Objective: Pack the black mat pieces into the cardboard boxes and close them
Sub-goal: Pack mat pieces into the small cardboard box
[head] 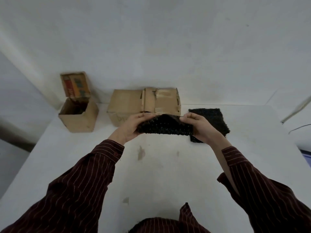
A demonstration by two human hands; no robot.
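both hands grip bowed mat piece, long axis left-right.

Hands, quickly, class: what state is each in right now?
Left hand: grips the black mat piece by its left end.
Right hand: grips its right end.

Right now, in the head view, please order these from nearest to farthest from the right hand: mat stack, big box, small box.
1. Mat stack: on the table, partly hidden behind the right hand.
2. Big box: centre, behind the held mat.
3. Small box: far left, lid open.
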